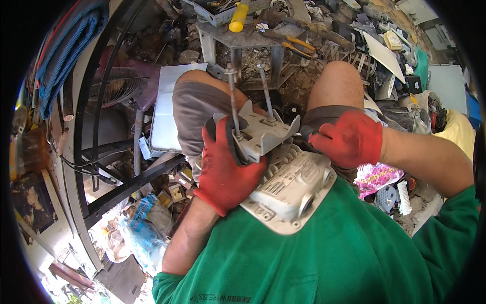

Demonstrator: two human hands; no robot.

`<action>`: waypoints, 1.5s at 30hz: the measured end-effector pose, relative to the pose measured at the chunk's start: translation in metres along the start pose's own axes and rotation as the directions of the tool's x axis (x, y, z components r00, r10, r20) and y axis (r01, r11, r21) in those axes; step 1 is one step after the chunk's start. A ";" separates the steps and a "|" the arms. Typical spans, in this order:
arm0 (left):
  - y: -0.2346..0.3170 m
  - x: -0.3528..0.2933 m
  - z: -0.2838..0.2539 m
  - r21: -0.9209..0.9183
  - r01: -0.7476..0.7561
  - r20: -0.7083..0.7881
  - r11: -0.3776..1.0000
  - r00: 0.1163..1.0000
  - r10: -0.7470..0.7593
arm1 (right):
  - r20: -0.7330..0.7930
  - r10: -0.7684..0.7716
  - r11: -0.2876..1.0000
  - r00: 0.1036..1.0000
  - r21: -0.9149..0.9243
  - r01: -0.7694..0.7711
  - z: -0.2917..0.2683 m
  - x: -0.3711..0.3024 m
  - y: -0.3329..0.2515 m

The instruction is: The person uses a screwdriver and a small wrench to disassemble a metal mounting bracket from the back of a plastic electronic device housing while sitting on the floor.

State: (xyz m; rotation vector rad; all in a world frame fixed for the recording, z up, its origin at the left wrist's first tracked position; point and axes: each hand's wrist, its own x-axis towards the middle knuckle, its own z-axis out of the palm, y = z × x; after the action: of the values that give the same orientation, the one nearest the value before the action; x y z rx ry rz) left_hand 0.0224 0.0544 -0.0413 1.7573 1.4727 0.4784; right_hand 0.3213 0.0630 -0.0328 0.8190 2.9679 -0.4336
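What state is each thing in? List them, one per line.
Left hand: gloved, closed around metal bracket
Right hand: gloved, fingers curled, grip unclear
Bolts: standing up from metal bracket
Off-white housing: dirty
Orange-handled pliers: lying, handles spread
Yellow handle: lying down
Blue fabric: folded, hanging

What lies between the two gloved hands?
In the head view, the metal bracket and pale casing lie between the left hand and the right hand.
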 end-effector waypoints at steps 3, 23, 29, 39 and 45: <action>0.000 -0.002 -0.006 -0.020 -0.017 0.014 1.000 1.000 0.017 | -0.094 -0.071 0.996 0.993 -0.056 0.065 0.004 -0.004 0.009; 0.004 -0.012 -0.002 -0.005 -0.071 0.001 0.997 0.997 0.071 | -0.127 0.465 0.857 0.876 0.313 -0.409 0.006 -0.024 -0.042; 0.006 -0.011 0.004 -0.086 -0.145 -0.042 0.986 0.989 0.142 | 0.057 0.417 0.721 0.907 0.587 -0.368 -0.022 -0.030 -0.027; -0.002 -0.001 0.022 -0.033 -0.189 0.037 0.981 0.981 0.190 | 0.302 0.411 0.433 0.860 0.766 -0.476 -0.012 -0.035 -0.017; 0.006 -0.001 0.033 -0.218 -0.109 0.009 0.970 0.993 0.114 | 0.203 0.514 0.594 0.833 0.617 -0.517 -0.020 -0.050 -0.034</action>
State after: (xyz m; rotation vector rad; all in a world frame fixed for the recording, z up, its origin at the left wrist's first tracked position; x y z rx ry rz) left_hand 0.0495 0.0430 -0.0577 1.6707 1.2600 0.6523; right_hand 0.3474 0.0156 0.0008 1.6576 2.3380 -1.4472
